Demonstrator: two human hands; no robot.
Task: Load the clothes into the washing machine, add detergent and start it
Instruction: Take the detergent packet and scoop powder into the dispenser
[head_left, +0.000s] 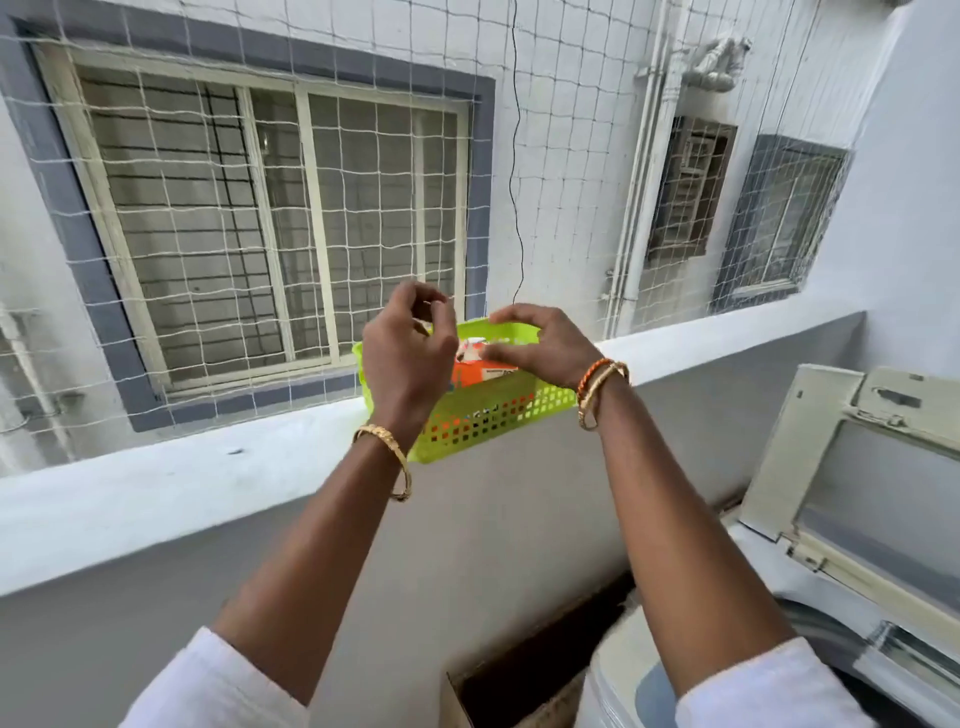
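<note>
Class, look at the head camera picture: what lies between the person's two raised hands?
In the head view, between the left hand and right hand shows the orange detergent packet, standing inside the green basket on the ledge.
</note>
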